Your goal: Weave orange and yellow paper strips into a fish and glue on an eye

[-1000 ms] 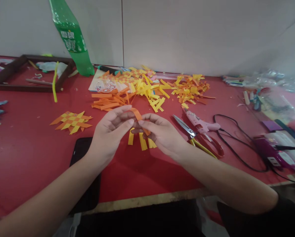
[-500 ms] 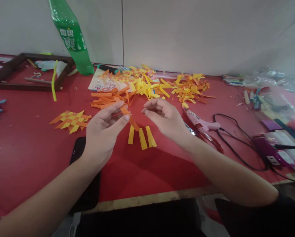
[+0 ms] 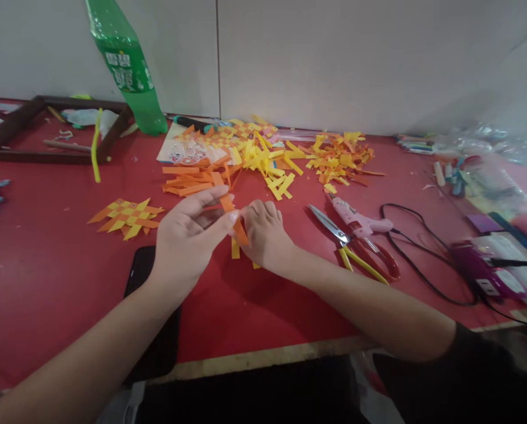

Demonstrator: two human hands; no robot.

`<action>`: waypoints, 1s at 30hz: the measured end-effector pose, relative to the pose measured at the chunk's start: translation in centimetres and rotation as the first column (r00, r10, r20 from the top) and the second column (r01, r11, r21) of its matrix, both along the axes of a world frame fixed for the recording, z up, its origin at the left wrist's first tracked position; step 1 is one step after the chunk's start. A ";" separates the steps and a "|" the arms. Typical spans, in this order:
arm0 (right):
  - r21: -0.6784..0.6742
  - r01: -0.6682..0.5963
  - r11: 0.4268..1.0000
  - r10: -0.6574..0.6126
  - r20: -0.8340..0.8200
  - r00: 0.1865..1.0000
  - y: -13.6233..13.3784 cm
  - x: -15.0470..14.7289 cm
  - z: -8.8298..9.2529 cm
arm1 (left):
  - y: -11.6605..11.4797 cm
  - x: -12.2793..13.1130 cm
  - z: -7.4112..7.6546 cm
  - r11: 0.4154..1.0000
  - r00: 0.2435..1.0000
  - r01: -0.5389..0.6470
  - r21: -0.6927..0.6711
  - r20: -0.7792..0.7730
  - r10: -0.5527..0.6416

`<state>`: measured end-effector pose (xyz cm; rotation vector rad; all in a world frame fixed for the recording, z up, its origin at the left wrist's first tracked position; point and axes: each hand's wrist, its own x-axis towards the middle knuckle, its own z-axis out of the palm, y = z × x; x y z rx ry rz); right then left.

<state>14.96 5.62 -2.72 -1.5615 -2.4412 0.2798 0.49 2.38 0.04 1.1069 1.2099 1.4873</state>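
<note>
Orange paper strip [image 3: 240, 232]: held over the desk [image 3: 263, 321], pinched between left hand [image 3: 184, 235] thumb and fingers. Change: right hand [image 3: 267, 232] was apart from it half a second ago, now in beside its lower end, fingers curled (grip hidden, can't tell). Means two-handed work again; yellow strips [image 3: 235, 249] below now partly covered.

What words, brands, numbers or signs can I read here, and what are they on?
"雪碧", most likely: the upper two characters on the green plastic bottle, though soft.
Larger lettering below them on the same label: too blurred to read surely.
Small pale marks on the purple package at the right: too small to read.
Orange paper strip in the left hand: no writing visible.
</note>
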 end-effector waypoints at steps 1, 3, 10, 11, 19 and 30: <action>-0.030 -0.004 1.000 0.003 -0.035 0.999 0.1 0.0 0.0 | 0.0 0.0 0.0 1.000 1.000 0.001 0.004 -0.008 -0.001; -0.101 -0.015 0.995 0.001 -0.130 0.992 0.4 0.0 0.2 | -0.1 0.0 0.0 1.000 0.999 0.012 0.002 -0.032 -0.012; -0.275 -0.132 0.952 -0.014 -0.472 0.882 0.9 0.9 2.2 | -0.5 -0.1 0.0 0.999 0.999 0.033 -0.002 -0.034 -0.033; -0.296 -0.139 0.945 -0.057 -0.567 0.822 0.9 1.4 2.6 | -0.6 0.0 0.1 0.999 0.999 0.035 0.008 -0.030 -0.034; -0.415 -0.190 0.890 -0.263 -0.806 0.531 -1.5 6.2 4.3 | -1.1 0.5 0.0 0.991 0.985 0.135 0.002 -0.109 -0.134; -0.547 -0.322 0.773 -0.442 -0.828 0.345 -1.9 6.7 1.8 | -0.6 0.5 -0.8 0.912 0.914 0.390 -0.127 -0.067 -0.400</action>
